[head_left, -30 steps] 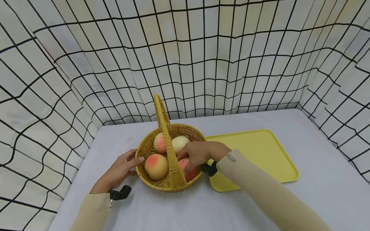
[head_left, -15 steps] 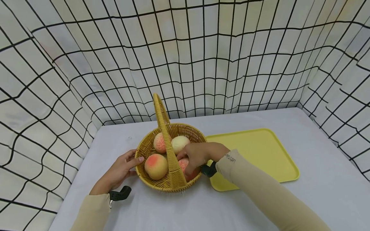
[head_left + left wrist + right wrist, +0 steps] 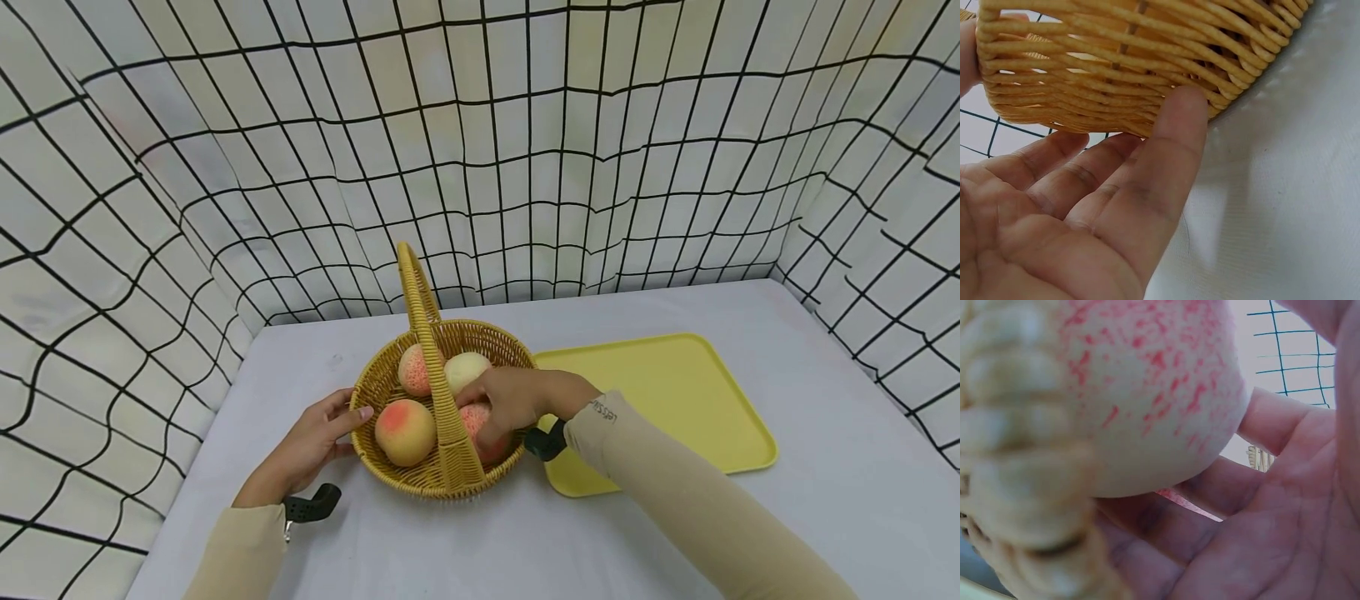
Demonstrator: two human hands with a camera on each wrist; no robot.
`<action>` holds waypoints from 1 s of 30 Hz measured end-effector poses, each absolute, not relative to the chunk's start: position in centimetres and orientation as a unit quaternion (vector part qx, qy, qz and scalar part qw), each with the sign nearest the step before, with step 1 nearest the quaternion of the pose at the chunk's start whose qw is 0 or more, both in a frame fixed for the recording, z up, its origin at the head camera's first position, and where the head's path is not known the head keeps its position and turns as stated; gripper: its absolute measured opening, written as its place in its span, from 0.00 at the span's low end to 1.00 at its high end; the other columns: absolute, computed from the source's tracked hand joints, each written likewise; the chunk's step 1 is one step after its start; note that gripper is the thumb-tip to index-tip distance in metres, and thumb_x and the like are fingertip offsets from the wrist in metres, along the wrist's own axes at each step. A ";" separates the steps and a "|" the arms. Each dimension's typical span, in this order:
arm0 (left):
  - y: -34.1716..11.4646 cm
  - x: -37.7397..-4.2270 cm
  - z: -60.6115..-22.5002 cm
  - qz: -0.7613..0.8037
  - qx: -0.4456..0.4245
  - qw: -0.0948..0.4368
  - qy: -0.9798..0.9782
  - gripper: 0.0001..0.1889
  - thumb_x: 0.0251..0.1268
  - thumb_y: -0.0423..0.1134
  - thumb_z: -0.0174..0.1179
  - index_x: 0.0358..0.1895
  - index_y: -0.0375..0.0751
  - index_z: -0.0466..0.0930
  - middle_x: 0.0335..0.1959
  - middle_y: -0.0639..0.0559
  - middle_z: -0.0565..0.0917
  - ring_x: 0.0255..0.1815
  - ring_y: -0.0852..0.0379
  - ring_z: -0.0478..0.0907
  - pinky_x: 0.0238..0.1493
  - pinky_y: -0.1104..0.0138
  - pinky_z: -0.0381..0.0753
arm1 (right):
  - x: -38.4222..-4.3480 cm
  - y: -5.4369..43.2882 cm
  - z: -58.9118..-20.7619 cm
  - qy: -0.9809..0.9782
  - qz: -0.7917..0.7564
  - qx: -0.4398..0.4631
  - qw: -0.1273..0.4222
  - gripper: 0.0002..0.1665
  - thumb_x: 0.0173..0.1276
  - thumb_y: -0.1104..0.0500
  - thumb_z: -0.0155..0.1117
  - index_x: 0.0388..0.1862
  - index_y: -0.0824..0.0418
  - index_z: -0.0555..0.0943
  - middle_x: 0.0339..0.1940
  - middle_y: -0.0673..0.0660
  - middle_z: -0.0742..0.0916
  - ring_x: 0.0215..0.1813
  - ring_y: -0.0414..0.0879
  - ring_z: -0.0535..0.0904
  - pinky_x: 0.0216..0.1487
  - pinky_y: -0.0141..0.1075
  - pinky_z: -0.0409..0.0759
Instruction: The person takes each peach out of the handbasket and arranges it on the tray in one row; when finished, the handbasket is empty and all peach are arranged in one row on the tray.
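Left hand [image 3: 311, 440]: thumb and fingers pinch rim of basket [image 3: 507, 355]; slack pinch could let basket tip. Handle [image 3: 437, 385], just left of fingers of right hand [image 3: 512, 402], could snag them; speckled peach [image 3: 475, 415], clamped in them inside basket, may slip, being round.

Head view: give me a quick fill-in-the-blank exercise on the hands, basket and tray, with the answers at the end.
The ____ hand holds the basket at its edge.
Counting the speckled fruit in the right hand, ____ round fruits show in the basket.
The tray is coloured ____.
As the head camera sees it, the tray lies to the ____ of the basket.

Missing words: left; four; yellow; right.
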State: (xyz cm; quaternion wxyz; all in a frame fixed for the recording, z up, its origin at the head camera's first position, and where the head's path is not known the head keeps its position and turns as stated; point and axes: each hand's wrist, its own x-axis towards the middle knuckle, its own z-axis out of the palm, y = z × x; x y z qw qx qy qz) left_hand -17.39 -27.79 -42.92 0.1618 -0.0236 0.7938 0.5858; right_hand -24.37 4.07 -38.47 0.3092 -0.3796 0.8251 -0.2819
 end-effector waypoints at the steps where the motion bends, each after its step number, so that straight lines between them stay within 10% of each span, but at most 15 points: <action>1: -27.8 -17.4 -42.9 0.585 -0.024 0.160 0.795 0.35 0.82 0.46 0.56 0.80 0.31 0.55 0.75 0.30 0.68 0.61 0.52 0.79 0.57 0.56 0.85 | -24.4 4.1 -38.5 0.824 -0.286 -0.381 0.306 0.34 0.52 0.55 0.78 0.62 0.42 0.86 0.48 0.38 0.86 0.50 0.39 0.75 0.52 0.33 0.77; 30: -27.6 -17.2 -43.0 0.580 -0.027 0.147 0.801 0.33 0.81 0.47 0.56 0.78 0.30 0.60 0.72 0.32 0.73 0.58 0.57 0.80 0.55 0.60 0.86 | -24.8 6.4 -37.6 0.812 -0.366 -0.373 0.260 0.36 0.55 0.49 0.71 0.66 0.53 0.83 0.50 0.46 0.87 0.53 0.43 0.80 0.50 0.37 0.83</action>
